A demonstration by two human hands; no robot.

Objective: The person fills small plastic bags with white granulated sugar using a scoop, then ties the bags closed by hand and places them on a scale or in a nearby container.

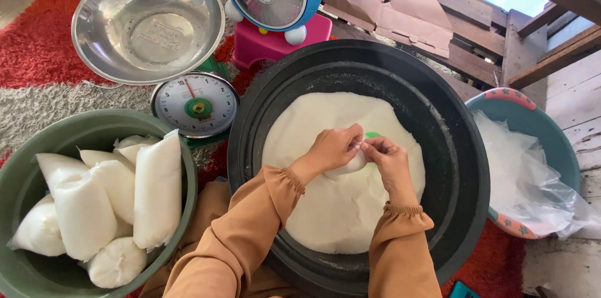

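Red shag carpet underlies a black basin of white powder where the left hand and right hand pinch a filled bag shut (many filled bags wait in the green tub, much powder remains).

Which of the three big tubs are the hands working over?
The black basin in the middle, full of white powder; the green tub holds filled bags, the blue one empty plastic.

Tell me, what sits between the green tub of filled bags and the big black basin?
In the head view, the dial scale stands between the green tub and black basin.
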